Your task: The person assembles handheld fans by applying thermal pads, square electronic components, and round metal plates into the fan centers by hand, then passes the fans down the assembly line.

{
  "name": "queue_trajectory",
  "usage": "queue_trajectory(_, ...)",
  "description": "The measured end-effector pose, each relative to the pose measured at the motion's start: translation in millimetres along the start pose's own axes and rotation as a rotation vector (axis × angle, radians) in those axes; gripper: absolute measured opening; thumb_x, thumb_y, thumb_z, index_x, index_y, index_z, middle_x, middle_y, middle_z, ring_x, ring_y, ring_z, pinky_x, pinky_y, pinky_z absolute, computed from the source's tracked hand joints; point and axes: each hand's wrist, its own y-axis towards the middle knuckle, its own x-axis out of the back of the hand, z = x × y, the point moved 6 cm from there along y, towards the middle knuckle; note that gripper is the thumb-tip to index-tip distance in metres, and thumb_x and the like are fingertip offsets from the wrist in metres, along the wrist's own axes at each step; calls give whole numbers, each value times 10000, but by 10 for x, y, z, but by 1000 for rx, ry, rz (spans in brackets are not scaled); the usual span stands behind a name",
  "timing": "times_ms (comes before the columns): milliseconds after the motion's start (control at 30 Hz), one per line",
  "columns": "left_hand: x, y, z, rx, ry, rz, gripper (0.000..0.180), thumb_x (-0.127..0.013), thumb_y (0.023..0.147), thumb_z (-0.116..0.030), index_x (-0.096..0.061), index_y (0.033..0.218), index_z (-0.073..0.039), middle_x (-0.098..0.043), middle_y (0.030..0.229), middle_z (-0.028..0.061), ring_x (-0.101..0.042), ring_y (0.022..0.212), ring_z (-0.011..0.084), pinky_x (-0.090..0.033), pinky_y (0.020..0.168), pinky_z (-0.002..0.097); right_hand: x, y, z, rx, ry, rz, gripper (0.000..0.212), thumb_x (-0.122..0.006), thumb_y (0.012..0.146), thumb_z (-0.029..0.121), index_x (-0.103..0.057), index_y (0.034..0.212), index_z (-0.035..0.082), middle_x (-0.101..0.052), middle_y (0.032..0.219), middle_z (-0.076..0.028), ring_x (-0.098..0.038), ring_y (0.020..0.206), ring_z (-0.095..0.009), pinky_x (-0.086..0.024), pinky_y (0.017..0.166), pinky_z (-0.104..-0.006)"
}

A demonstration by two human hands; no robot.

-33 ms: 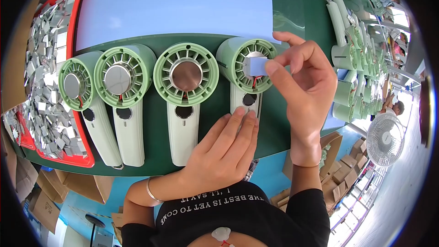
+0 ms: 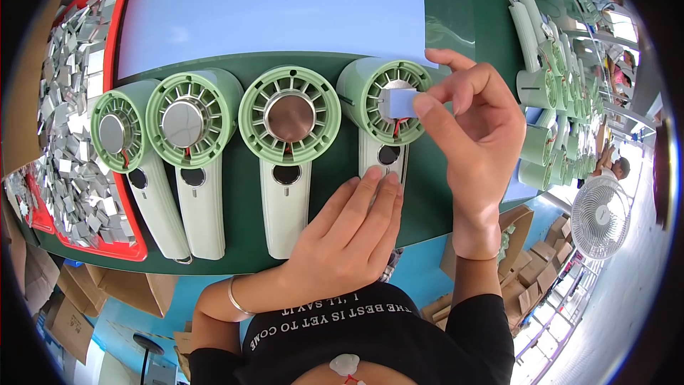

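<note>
Four pale green handheld fans lie in a row on a dark green table, faces up. My left hand [image 2: 349,232] lies over the handle of the rightmost handheld fan [image 2: 374,110], fingers together and wrapped across it; its thumb is hidden. My right hand [image 2: 474,114] pinches a small pale blue square piece [image 2: 402,103] between thumb and forefinger. That piece covers part of the fan's silvery centre, where red wires show below. Left of it, another fan [image 2: 290,115] has a brownish round disc. The two fans beyond, including the far-left one [image 2: 114,132], carry silvery discs.
A red tray [image 2: 117,36] full of small silvery pieces stands at the left. A pale blue sheet [image 2: 271,7] covers the table's far side. More green fans [image 2: 541,89] stand clustered at the right. Cardboard boxes [image 2: 135,291] and a white floor fan [image 2: 600,216] are beyond the table.
</note>
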Motion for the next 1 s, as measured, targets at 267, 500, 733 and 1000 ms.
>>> queue_trajectory(267, 5, 8, -1, -2, 3, -9, 221, -665, 886, -122, -725, 1034, 30, -671, 1148, 162, -617, 1123, 332, -590, 854, 395, -5, -1, 28, -3, -35, 30, 263, -678, 775, -98, -483, 767, 78, -615, 728, -48, -593, 868, -154, -369, 1107, -465)
queue_trajectory(500, 8, 10, 4, 3, -5, 0, 216, -668, 884, -120, -726, 1029, 30, -674, 1136, 160, -618, 1117, 331, -592, 851, 394, -17, -14, 23, 2, -65, 17, 258, -680, 782, -101, -491, 779, 74, -606, 735, -41, -594, 971, -190, -375, 1092, -459)
queue_trajectory(733, 14, 19, 0, 10, -9, -7, 211, -672, 880, -119, -728, 1023, 26, -676, 1124, 155, -626, 1103, 328, -597, 845, 392, -62, -82, 122, 202, -335, 66, 203, -675, 801, -92, -532, 843, 47, -597, 811, -51, -578, 1096, -240, -376, 1069, -435)
queue_trajectory(1000, 23, -5, -6, 10, -12, -4, 216, -665, 887, -118, -725, 1034, 28, -673, 1127, 154, -634, 1099, 336, -595, 845, 399, -46, -129, 125, 250, -382, 114, 330, -707, 729, -63, -614, 1042, -14, -601, 964, -82, -539, 1175, -257, -392, 1018, -394)
